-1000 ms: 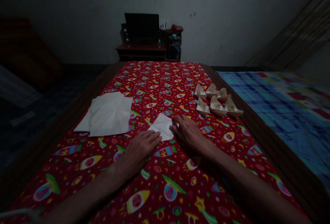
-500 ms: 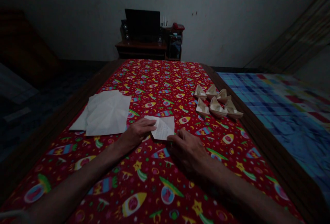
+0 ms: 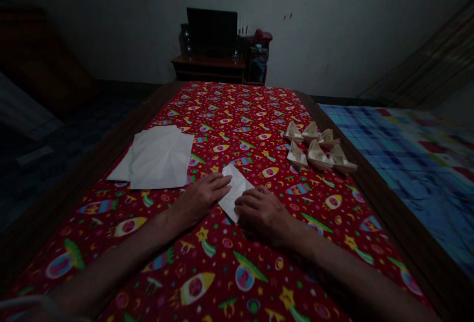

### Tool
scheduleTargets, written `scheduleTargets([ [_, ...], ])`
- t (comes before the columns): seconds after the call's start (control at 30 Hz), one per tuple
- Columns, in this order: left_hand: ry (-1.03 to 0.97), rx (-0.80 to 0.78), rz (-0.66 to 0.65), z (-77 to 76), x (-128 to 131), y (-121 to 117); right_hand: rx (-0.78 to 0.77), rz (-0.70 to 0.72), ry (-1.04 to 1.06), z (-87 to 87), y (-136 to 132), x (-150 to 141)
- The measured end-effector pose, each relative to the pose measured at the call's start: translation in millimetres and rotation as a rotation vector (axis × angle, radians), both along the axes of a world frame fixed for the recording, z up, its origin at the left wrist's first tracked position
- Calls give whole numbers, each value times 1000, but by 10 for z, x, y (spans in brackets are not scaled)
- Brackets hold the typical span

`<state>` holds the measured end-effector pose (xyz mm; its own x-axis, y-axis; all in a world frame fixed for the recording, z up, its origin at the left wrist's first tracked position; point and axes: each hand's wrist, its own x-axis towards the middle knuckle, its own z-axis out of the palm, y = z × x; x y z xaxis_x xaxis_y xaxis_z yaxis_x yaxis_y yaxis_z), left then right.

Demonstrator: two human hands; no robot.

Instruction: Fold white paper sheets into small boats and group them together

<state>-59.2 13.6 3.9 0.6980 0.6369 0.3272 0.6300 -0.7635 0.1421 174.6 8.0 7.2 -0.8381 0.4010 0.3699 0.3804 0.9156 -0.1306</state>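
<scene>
A small folded sheet of white paper (image 3: 234, 188) lies turned cornerwise on the red patterned cloth (image 3: 229, 253), between my two hands. My left hand (image 3: 203, 196) grips its left edge, fingers together and reaching over the paper. At the lower right side, my right hand (image 3: 263, 212) has its fingers curled over the paper, hiding that edge and the thumb. To the left rests a stack of flat white paper sheets (image 3: 161, 161) with creases. Several folded paper boats (image 3: 319, 154) stand grouped in two rows to the right.
The cloth covers a long table with a dark wooden edge (image 3: 392, 208). Beyond its far end, a black monitor (image 3: 212, 31) and speakers stand on a wooden desk (image 3: 209, 65). On the right is a surface with a blue checked cover (image 3: 374, 149).
The folded paper has turned from lying squarely to pointing cornerwise. My right hand has closed further over its lower right side, and my left fingers have shifted along the left edge.
</scene>
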Motion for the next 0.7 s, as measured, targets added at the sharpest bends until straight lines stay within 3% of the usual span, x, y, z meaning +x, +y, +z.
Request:
scheduleTargets([
  [0.17,-50,-79,33,-88,-81,-220,-151,-94,64,-82,-5,-23],
  [0.33,-67,-96,60,-170,-96,-299,-290,-146,122,-23,-37,-42],
  [0.43,-57,-90,65,-177,-80,-320,-395,-255,163,-15,-11,-70],
  [0.57,-67,-90,65,-168,-67,-356,-404,-467,161,-72,64,-109],
  [0.7,-112,-112,75,-144,-45,-380,-395,-552,135,-100,87,-138],
])
